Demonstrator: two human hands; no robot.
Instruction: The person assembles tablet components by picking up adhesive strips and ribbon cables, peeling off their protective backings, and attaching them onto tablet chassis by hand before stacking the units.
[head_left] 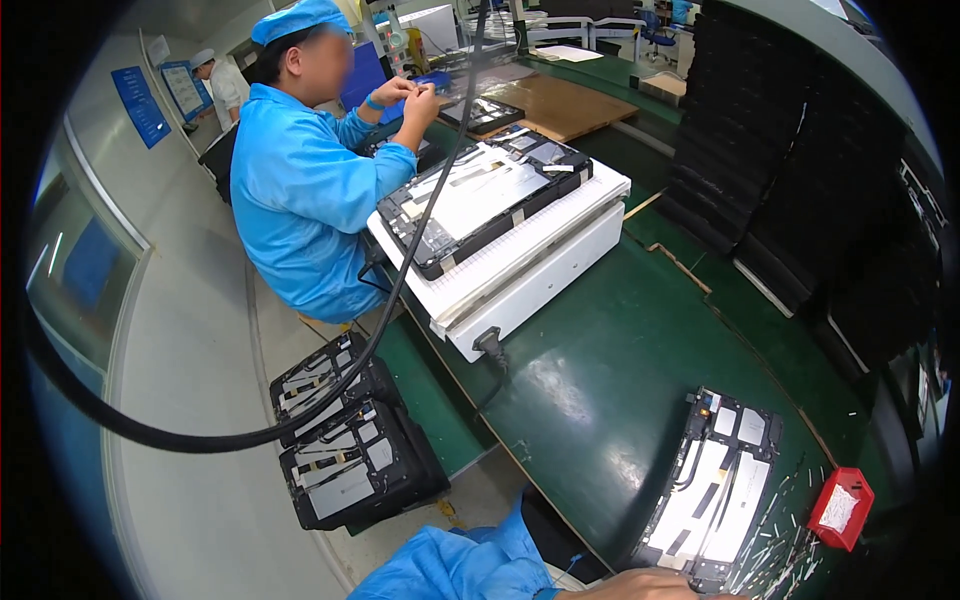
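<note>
My left hand (640, 584) lies at the lower edge, at the near end of a flat open electronic device (712, 482). That device has a black frame, silver plates and dark strips, and it rests on the green bench. The frame cuts off most of the fingers, so their grip is hidden. A blue sleeve (455, 568) covers the arm. My right hand is not in view. Many small white strips (768, 545) lie scattered beside the device, next to a red bin (853, 478) holding more white pieces.
A similar open device (480, 205) sits on a white box (550, 270) with a plugged-in black cable. Stacked devices (350, 465) stand lower left. A co-worker in blue (300, 190) sits beyond, both hands raised together. A black hose (200, 438) loops across the view; dark stacked panels (770, 150) rise right.
</note>
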